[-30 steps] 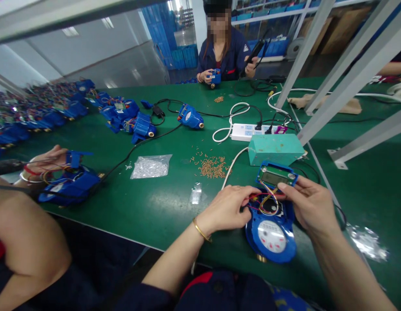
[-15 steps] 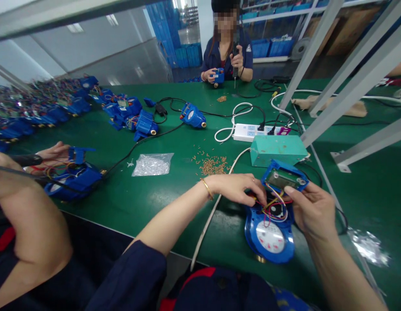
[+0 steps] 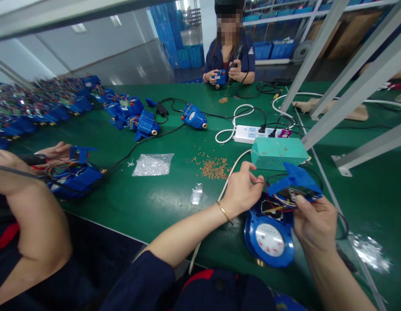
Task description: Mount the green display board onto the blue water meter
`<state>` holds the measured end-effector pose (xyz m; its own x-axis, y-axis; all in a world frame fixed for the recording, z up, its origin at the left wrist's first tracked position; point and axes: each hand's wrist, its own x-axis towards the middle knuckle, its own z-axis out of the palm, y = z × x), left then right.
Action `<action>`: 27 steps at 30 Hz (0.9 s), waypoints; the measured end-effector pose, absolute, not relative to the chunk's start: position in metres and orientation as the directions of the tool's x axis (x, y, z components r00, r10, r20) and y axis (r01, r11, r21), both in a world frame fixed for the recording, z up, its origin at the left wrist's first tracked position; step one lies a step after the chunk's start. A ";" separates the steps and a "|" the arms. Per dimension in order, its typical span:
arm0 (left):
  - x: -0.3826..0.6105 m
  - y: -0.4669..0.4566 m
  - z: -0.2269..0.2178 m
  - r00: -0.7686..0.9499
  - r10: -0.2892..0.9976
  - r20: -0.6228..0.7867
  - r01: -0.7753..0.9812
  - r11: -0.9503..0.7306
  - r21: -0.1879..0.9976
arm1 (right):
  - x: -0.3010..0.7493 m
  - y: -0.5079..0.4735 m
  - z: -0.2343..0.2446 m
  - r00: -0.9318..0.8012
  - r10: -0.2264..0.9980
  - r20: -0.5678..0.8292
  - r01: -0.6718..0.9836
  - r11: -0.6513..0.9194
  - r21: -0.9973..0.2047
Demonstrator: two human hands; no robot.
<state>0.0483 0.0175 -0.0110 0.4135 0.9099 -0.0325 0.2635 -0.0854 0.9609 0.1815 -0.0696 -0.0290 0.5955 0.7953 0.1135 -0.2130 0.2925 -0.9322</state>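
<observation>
In front of me on the green table lies a blue water meter with a round white dial, its electronics compartment uncovered. My right hand is closed on the blue cover, tilted above the meter, thumb against its inner side. Coloured wires run from the cover into the compartment. My left hand, with a gold bangle at the wrist, pinches a red wire just above the compartment's left edge. The fingertips are partly hidden.
Behind my hands stand a turquoise metal box and a power strip. Small screws, a bag of clear parts and a small clear packet lie leftward. A co-worker's arm is at left; another person sits opposite.
My left hand has lifted out of the compartment, up and left, with a red wire. My right hand has tipped the cover further over. The small clear packet has come into view.
</observation>
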 end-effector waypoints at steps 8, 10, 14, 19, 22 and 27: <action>0.031 0.034 -0.013 0.652 0.744 -0.145 0.067 0.134 0.989 | 0.180 -0.065 -0.029 0.665 0.747 0.020 -0.200 0.204 -0.958; 0.017 0.038 -0.009 0.726 0.678 -0.114 0.035 0.129 0.991 | 0.182 -0.064 -0.030 0.667 0.745 0.010 -0.186 0.180 -0.966; -0.001 0.047 0.006 0.777 0.626 -0.067 0.088 -0.004 0.996 | 0.185 -0.064 -0.033 0.652 0.758 -0.009 -0.192 0.154 -0.969; 0.001 0.051 0.016 0.822 0.531 0.207 0.205 -0.614 0.762 | 0.186 -0.062 -0.036 0.653 0.758 -0.014 -0.194 0.150 -0.969; 0.006 0.052 0.010 0.825 0.527 0.203 0.210 -0.619 0.756 | 0.186 -0.063 -0.038 0.635 0.772 -0.012 -0.202 0.150 -0.968; 0.022 0.039 -0.016 0.617 0.785 0.053 0.064 -0.117 0.991 | 0.185 -0.065 -0.042 0.609 0.793 0.000 -0.210 0.161 -0.964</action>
<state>0.0223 0.0392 -0.0158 0.6168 0.7854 0.0531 0.0636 -0.1169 0.9911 0.1853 -0.0649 -0.0424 0.6093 0.7930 -0.0004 -0.2105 0.1612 -0.9642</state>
